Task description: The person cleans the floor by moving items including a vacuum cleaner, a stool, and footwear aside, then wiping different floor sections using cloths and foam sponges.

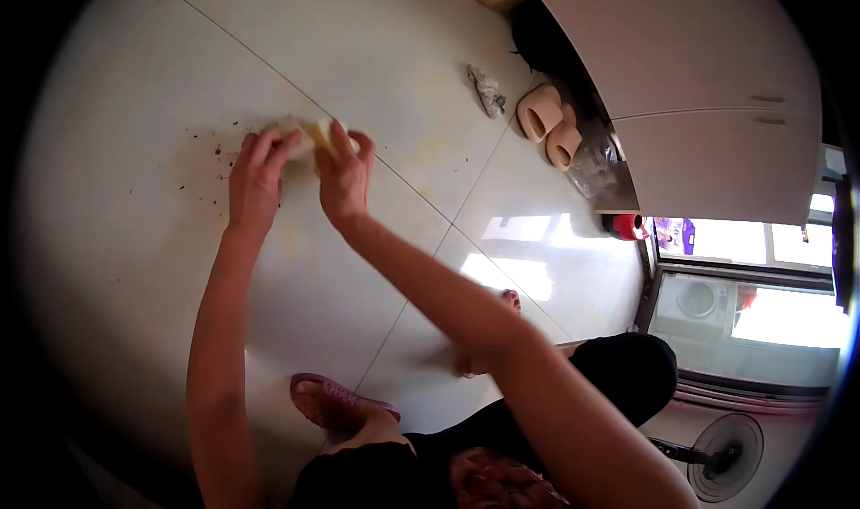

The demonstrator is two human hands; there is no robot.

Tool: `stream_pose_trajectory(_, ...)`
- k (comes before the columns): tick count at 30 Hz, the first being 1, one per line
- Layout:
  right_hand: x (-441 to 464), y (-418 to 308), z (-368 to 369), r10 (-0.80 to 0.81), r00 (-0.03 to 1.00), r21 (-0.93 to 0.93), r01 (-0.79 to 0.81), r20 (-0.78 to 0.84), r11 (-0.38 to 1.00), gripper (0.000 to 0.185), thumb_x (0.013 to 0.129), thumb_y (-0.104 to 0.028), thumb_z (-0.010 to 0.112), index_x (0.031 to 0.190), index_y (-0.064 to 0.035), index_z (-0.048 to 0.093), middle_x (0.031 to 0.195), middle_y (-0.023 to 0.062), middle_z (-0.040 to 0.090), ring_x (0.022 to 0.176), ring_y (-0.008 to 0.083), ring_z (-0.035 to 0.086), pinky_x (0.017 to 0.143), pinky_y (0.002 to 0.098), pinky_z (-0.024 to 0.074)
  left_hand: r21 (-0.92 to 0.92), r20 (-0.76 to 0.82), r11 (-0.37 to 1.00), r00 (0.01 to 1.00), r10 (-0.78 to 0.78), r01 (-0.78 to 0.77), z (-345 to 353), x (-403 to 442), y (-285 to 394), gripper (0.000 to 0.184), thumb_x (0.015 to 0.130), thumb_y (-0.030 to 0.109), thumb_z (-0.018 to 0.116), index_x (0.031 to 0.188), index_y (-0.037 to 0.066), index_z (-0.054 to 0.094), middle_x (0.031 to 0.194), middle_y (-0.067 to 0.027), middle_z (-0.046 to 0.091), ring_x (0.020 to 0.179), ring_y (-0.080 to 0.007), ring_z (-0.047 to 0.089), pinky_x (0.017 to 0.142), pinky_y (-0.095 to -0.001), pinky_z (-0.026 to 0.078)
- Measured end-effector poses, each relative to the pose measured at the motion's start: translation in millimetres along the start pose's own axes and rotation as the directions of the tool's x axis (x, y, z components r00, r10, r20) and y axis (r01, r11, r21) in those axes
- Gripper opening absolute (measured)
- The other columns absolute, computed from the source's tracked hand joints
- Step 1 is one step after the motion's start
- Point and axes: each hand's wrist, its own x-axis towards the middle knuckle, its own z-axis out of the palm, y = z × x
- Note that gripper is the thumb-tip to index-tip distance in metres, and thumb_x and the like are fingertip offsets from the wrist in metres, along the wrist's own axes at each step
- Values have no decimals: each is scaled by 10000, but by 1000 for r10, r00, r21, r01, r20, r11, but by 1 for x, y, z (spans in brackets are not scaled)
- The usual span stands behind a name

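My right hand (343, 176) is closed round a pale yellow folded piece (319, 135), which could be paper or cloth; I cannot tell which. Just left of it, my left hand (256, 177) is low over the floor with its fingers bent together. Something whitish and blurred shows at those fingertips, too unclear to name. Dark crumbs (218, 151) lie scattered on the pale tiled floor (296, 330), close beside my left hand and further out to the left.
Beige slippers (537, 115) and a crumpled wrapper (486, 91) lie near the white cabinet (690, 61), with a clear plastic bag (593, 164) alongside. A red container (624, 227) stands at the cabinet's end. A fan (726, 458) is at lower right. My foot in a purplish shoe (336, 404) rests below.
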Motion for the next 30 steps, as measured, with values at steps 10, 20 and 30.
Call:
stream_pose_trajectory(10, 135, 94, -225, 147, 896, -364, 17, 419, 931, 576, 975, -281, 617, 1497, -118, 436, 1025, 70, 667, 838, 126, 596, 746, 281, 500, -61, 127, 997, 991, -49, 57, -41, 6, 25, 439, 791, -48, 650, 1182, 149, 668, 1037, -31, 568, 985, -224, 585, 780, -363, 544)
stream_pose_trajectory(20, 101, 356, -244, 174, 931, -165, -235, -320, 958, 505, 968, -270, 618, 1445, -166, 488, 814, 25, 598, 721, 194, 583, 614, 353, 520, 111, 473, 959, 863, 179, -260, -140, 13, 47, 428, 757, 62, 690, 1178, 123, 637, 1091, -38, 597, 1086, -236, 559, 944, -367, 500)
stream_pose_trajectory(30, 87, 303, -241, 367, 929, -695, -288, -36, 659, 436, 801, -414, 699, 1086, -83, 703, 1003, 203, 686, 896, 374, 640, 805, 467, 526, 233, 552, 972, 824, -125, -9, -188, -9, 64, 429, 701, 19, 723, 1121, 82, 667, 1039, -34, 599, 994, -243, 571, 866, -372, 496)
